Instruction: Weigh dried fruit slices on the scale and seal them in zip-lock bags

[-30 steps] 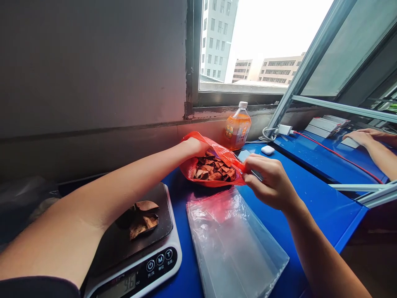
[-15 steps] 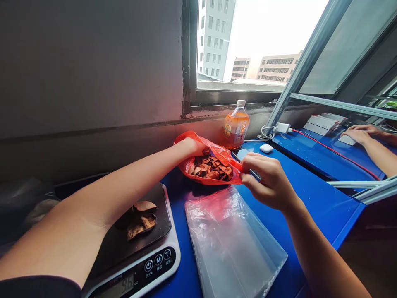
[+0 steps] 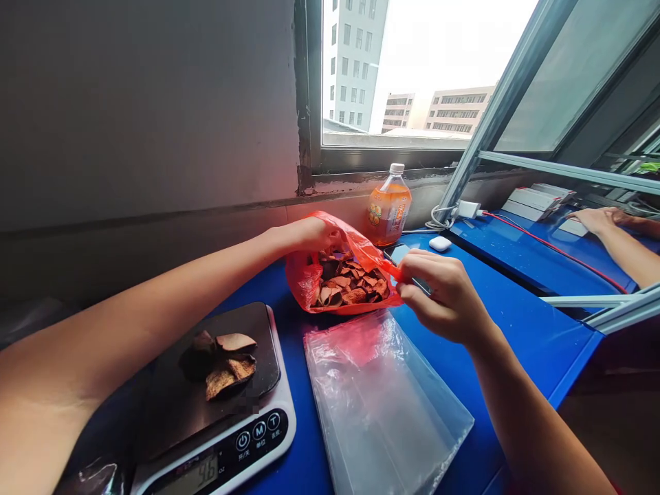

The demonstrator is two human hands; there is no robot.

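A red plastic bag (image 3: 302,282) lies with its mouth spread wide, full of dried brown slices (image 3: 355,289). My left hand (image 3: 317,234) reaches in under the bag's far rim; red film covers its fingers, so their grip is hidden. At the bag's right side, my right hand (image 3: 443,292) is closed around the gathered red edge. Several dried pieces (image 3: 232,371) rest on the dark plate of a digital kitchen scale (image 3: 283,412), below my left forearm. Between scale and right arm lies a stack of clear plastic bags (image 3: 386,412).
Behind the bag stands a bottle of orange drink (image 3: 390,210) by the window wall. A phone (image 3: 399,254) is partly covered by my right hand, with a white earbud case (image 3: 440,243) nearby. At right, another person's hands (image 3: 598,220) show beyond a metal frame (image 3: 557,172).
My left hand has shifted a little left and the bag's left side has opened wider. The left forearm has swung left, uncovering more of the scale's pieces. My right hand keeps its hold.
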